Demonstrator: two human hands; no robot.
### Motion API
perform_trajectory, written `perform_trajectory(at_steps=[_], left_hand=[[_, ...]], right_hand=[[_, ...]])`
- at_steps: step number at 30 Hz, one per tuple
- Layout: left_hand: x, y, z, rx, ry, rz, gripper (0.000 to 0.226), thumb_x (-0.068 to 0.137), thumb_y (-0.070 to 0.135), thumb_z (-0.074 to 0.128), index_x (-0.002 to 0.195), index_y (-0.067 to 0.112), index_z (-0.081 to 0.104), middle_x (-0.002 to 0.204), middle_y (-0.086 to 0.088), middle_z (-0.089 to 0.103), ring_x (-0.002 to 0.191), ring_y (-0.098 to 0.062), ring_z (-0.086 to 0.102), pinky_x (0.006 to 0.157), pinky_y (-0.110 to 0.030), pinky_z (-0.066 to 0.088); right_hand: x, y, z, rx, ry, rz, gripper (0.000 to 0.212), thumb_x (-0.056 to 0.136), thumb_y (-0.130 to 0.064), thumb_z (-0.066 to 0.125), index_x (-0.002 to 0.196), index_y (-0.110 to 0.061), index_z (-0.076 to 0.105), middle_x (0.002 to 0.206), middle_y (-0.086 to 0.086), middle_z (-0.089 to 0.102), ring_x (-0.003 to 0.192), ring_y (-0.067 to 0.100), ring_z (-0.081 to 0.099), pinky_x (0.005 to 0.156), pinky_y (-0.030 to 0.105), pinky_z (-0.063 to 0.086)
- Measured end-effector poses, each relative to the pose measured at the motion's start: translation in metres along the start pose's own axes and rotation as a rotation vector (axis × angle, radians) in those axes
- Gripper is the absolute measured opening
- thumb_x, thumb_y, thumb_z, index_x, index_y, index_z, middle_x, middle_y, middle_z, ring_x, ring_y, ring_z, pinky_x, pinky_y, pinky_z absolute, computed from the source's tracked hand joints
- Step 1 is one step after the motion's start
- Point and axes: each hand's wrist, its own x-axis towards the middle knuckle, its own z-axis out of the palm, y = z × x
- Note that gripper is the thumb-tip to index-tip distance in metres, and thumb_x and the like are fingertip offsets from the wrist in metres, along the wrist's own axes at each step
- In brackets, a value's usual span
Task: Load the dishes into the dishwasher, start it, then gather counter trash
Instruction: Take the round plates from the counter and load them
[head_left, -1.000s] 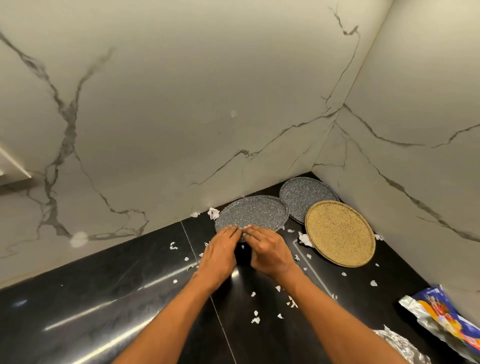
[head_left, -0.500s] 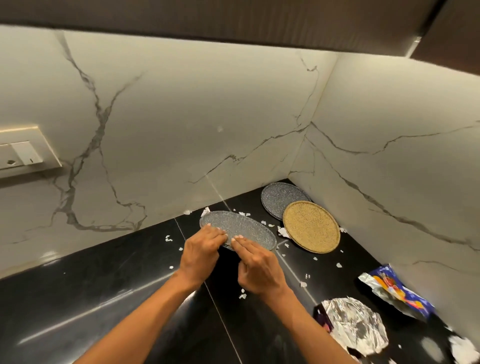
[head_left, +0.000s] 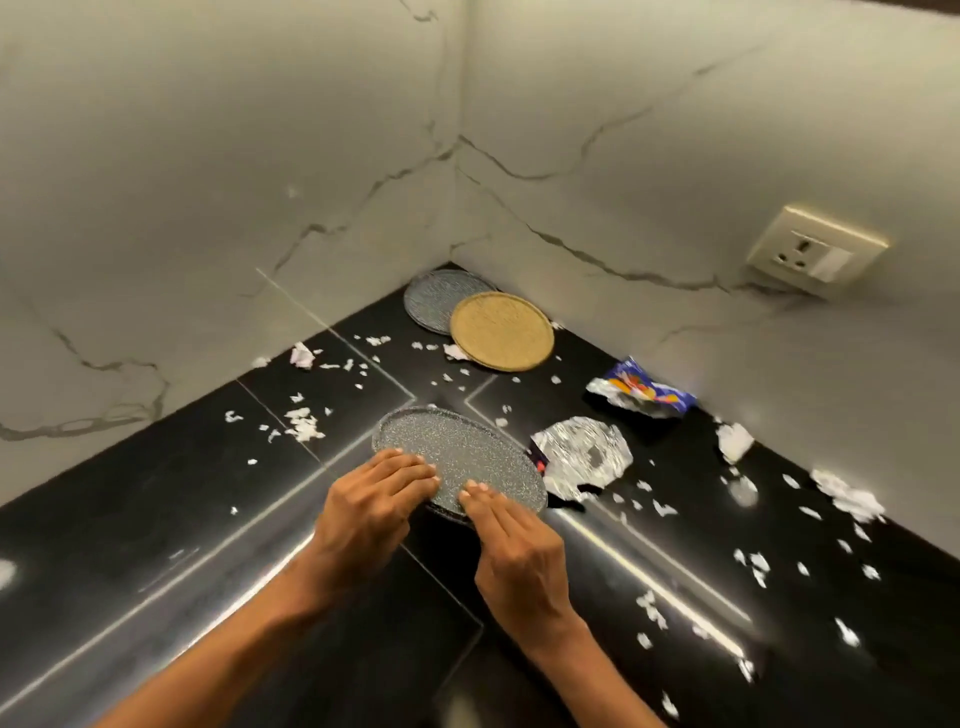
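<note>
A grey speckled plate hovers just above the black counter, tilted slightly. My left hand grips its near left rim, fingers lying on top. My right hand holds the near right rim the same way. In the far corner a second grey speckled plate lies flat, partly covered by a tan woven plate. Crumpled silver foil sits just right of the held plate. A blue and silver snack wrapper lies further right.
Several torn white paper scraps are scattered over the counter, with bigger wads at the right. Marble walls meet at the corner behind the plates. A wall socket is on the right wall.
Both hands have pulled the grey plate away from the back wall toward me and lifted it off the counter. The view has swung right, showing the foil, wrapper and socket.
</note>
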Motion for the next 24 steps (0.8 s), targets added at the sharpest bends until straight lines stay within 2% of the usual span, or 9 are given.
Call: perform_trajectory(at_steps=[5, 8, 13, 16, 19, 24], left_hand=[[-0.004, 0.074, 0.017, -0.103, -0.055, 0.11, 0.039, 0.062, -0.008, 0.072, 0.096, 0.01, 0.079, 0.106, -0.001, 0.076, 0.102, -0.019, 0.072, 0.095, -0.038, 0.053], [-0.007, 0.119, 0.028, -0.174, -0.093, 0.144, 0.04, 0.062, -0.007, 0.074, 0.098, 0.01, 0.079, 0.107, -0.002, 0.076, 0.102, -0.019, 0.072, 0.091, -0.039, 0.056], [-0.015, 0.221, 0.034, -0.205, -0.162, 0.304, 0.037, 0.079, 0.002, 0.049, 0.099, 0.009, 0.079, 0.108, -0.003, 0.076, 0.1, -0.021, 0.073, 0.086, -0.038, 0.058], [-0.025, 0.274, 0.035, -0.225, -0.199, 0.359, 0.039, 0.075, 0.001, 0.051, 0.101, 0.009, 0.079, 0.11, -0.003, 0.076, 0.102, -0.021, 0.073, 0.09, -0.038, 0.053], [-0.034, 0.325, 0.04, -0.27, -0.226, 0.412, 0.038, 0.07, -0.003, 0.063, 0.103, 0.01, 0.079, 0.111, -0.003, 0.076, 0.103, -0.021, 0.073, 0.087, -0.039, 0.058], [-0.037, 0.403, 0.051, -0.367, -0.274, 0.525, 0.036, 0.085, 0.004, 0.047, 0.097, 0.009, 0.08, 0.106, -0.003, 0.077, 0.098, -0.021, 0.074, 0.083, -0.038, 0.06]], right_hand=[[-0.08, 0.006, -0.047, -0.061, 0.032, 0.099, 0.039, 0.087, 0.008, 0.06, 0.122, -0.006, 0.072, 0.126, 0.008, 0.071, 0.119, 0.019, 0.067, 0.095, 0.035, 0.056], [-0.127, 0.007, -0.077, -0.086, 0.055, 0.145, 0.04, 0.087, 0.007, 0.054, 0.12, -0.005, 0.072, 0.126, 0.008, 0.071, 0.119, 0.019, 0.066, 0.097, 0.035, 0.055], [-0.222, 0.007, -0.144, -0.136, 0.075, 0.215, 0.04, 0.083, 0.007, 0.059, 0.119, -0.004, 0.072, 0.127, 0.008, 0.07, 0.12, 0.021, 0.066, 0.097, 0.036, 0.055], [-0.272, 0.002, -0.177, -0.16, 0.111, 0.253, 0.042, 0.083, 0.005, 0.051, 0.118, -0.003, 0.073, 0.125, 0.009, 0.071, 0.119, 0.022, 0.067, 0.097, 0.037, 0.055], [-0.322, -0.008, -0.207, -0.186, 0.152, 0.325, 0.04, 0.084, 0.005, 0.052, 0.117, -0.003, 0.074, 0.124, 0.009, 0.072, 0.118, 0.022, 0.067, 0.098, 0.037, 0.055], [-0.394, -0.023, -0.242, -0.247, 0.201, 0.486, 0.043, 0.084, 0.004, 0.047, 0.117, -0.003, 0.073, 0.122, 0.01, 0.072, 0.116, 0.022, 0.068, 0.096, 0.038, 0.056]])
